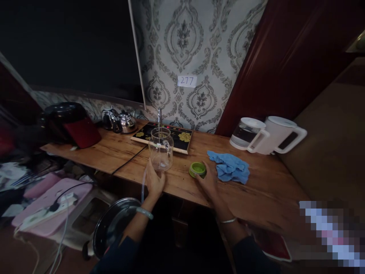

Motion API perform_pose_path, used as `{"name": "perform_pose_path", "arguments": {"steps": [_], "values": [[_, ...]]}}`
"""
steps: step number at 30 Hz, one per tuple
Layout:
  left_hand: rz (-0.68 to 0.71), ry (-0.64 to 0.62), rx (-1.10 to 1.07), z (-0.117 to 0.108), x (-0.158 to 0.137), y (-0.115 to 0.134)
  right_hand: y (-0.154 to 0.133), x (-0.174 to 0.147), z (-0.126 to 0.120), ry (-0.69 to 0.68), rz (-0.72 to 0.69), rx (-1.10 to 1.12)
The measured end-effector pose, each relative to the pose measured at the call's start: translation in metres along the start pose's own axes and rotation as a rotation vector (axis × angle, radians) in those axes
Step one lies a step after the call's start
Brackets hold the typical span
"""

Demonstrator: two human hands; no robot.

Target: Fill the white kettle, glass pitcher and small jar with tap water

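Note:
A clear glass jug (161, 154) with a side handle is gripped low down by my left hand (155, 181), close to the table's front edge. To its right, my right hand (208, 179) has its fingers around the side of a green round lid (197, 169), whose hollow side faces up near the tabletop. The jug's open top shows no lid on it. Right of my right hand lies a crumpled blue cloth (232, 167). Behind the jug sits a black tea stove panel (178, 137) with yellow flowers and a curved metal spout (159, 116).
A glass kettle (247, 133) and a white pitcher (278, 135) stand at the back right. Steel kettles (125, 122) and a black-and-red appliance (71, 125) occupy the left. A cord (129, 161) crosses the wooden table (176, 186). A pot (114, 224) sits below.

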State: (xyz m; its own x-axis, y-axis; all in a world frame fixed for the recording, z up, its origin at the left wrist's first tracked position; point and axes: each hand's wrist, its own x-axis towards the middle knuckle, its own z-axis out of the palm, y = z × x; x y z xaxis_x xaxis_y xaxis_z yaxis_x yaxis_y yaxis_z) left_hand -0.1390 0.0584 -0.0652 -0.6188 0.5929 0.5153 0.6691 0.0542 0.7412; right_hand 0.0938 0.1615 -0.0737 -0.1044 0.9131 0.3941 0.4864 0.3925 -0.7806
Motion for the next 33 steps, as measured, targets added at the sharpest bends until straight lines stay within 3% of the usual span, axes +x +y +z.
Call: {"name": "perform_pose_path", "arguments": {"steps": [7,12,14,17,22,26,33], "values": [[0.021,0.094,-0.143,0.002,-0.003,-0.004,-0.005,-0.001,-0.002,0.043,0.029,0.115],[0.037,0.149,-0.266,-0.015,-0.020,0.014,-0.012,-0.018,-0.004,0.047,0.062,0.248],[0.014,0.042,-0.320,-0.027,-0.034,0.027,-0.016,-0.035,-0.003,0.019,0.069,0.292],[-0.092,-0.285,-0.472,-0.044,-0.055,0.051,-0.027,-0.063,-0.002,-0.024,0.005,0.371],[-0.495,-0.711,-0.892,-0.062,-0.065,0.080,-0.065,-0.087,-0.013,-0.062,-0.248,0.364],[-0.614,-0.732,-1.177,-0.066,-0.061,0.090,-0.095,-0.085,-0.022,-0.036,-0.423,0.211],[-0.764,-0.713,-1.372,-0.065,-0.059,0.092,-0.107,-0.085,-0.017,-0.045,-0.398,0.170]]}}
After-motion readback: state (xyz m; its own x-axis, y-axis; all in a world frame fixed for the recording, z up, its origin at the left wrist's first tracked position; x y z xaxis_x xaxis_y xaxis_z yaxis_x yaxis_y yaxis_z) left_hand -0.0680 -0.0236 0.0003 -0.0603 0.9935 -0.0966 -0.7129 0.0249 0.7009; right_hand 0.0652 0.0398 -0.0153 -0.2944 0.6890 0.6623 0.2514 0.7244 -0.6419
